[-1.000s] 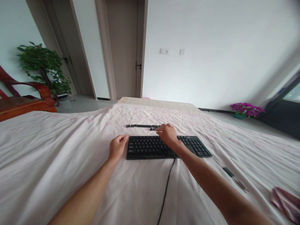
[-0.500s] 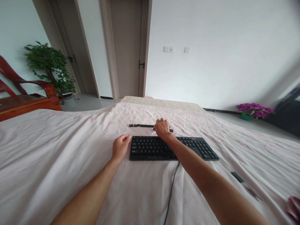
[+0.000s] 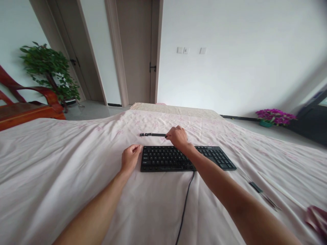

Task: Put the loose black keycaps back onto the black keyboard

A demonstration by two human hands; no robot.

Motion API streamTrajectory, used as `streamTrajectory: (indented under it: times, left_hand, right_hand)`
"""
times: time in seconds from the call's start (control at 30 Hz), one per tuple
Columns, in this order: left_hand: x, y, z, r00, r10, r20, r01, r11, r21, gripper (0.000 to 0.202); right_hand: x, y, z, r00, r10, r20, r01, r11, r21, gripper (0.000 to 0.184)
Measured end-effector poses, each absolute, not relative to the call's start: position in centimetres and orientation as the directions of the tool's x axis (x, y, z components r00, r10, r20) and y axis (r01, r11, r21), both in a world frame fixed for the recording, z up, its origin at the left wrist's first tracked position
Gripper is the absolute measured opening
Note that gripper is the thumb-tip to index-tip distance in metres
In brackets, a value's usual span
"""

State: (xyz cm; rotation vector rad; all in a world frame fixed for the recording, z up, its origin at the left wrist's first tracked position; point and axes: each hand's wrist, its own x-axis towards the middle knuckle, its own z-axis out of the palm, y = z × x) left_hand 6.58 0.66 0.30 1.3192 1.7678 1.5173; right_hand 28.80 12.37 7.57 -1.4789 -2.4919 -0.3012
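Observation:
A black keyboard (image 3: pixel 163 158) lies flat on the cloth in front of me, with bare spots along its near row. My left hand (image 3: pixel 130 157) is closed at its far left corner, thumb and forefinger pinched on the edge. Beyond the keyboard, my right hand (image 3: pixel 178 136) reaches over and pinches a small black keycap (image 3: pixel 166 136) near the right end of a loose space bar (image 3: pixel 158 135). Left of that bar sit loose keycaps (image 3: pixel 142 135) in a line. My right hand and forearm hide part of the keyboard and whatever lies behind them.
A pale floral cloth (image 3: pixel 97 190) covers the surface. The keyboard's cable (image 3: pixel 185 207) runs toward me. At the right lie a thin metal tool with a dark grip (image 3: pixel 255 187) and a pink cloth (image 3: pixel 316 219). A wooden chair (image 3: pixel 30 109) stands at the left.
The keycap in my right hand now shows at the fingertips, close to the space bar. My right hand has shifted slightly; my left hand stays at the corner. The view has tilted a little.

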Motion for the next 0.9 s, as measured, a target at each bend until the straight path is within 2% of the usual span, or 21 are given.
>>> streamTrajectory:
  times: [0.1,0.2,0.27,0.47,0.9]
  left_hand:
    - [6.7,0.6,0.4,-0.438,0.868,0.233,0.353,-0.073,0.933,0.038]
    - [6.7,0.6,0.4,-0.433,0.87,0.234,0.355,-0.074,0.932,0.038]
    - [6.7,0.6,0.4,-0.436,0.87,0.229,0.356,-0.066,0.932,0.038]
    - [6.7,0.5,0.3,-0.437,0.873,0.218,0.352,-0.056,0.934,0.042]
    - [6.4,0.9,-0.4,-0.421,0.878,0.228,0.359,-0.069,0.931,0.041]
  right_hand:
    - [31.5,9.5,8.4,-0.442,0.809,0.388,0.835,0.529,-0.151,0.016]
    - [34.6,6.0,8.2,-0.448,0.788,0.423,0.801,0.564,-0.202,0.012]
    - [36.3,4.0,7.5,-0.473,0.79,0.391,0.788,0.577,-0.213,0.013]
    - [37.8,1.2,5.6,-0.501,0.79,0.354,0.791,0.584,-0.185,0.013]
    - [36.9,0.5,5.9,-0.568,0.748,0.344,0.782,0.62,-0.057,0.011]
